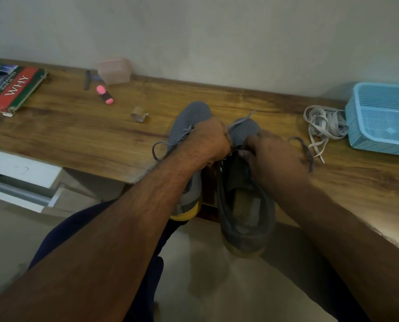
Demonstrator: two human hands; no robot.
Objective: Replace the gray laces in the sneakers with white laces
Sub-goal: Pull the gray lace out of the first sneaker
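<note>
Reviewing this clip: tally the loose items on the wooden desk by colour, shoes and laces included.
Gray: 2, left sneaker, right sneaker
White: 1, lace bundle
Pink: 2, highlighter, container
Blue: 1, basket
Red-green: 1, book
Brown: 1, tape roll
Total: 8

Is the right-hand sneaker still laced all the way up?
No. The right-hand sneaker shows bare upper eyelets, its gray lace trailing loose on the table.

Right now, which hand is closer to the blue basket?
The right hand. It works at the right sneaker, with the blue basket off to its right. The left hand is farther left, beyond it.
</note>
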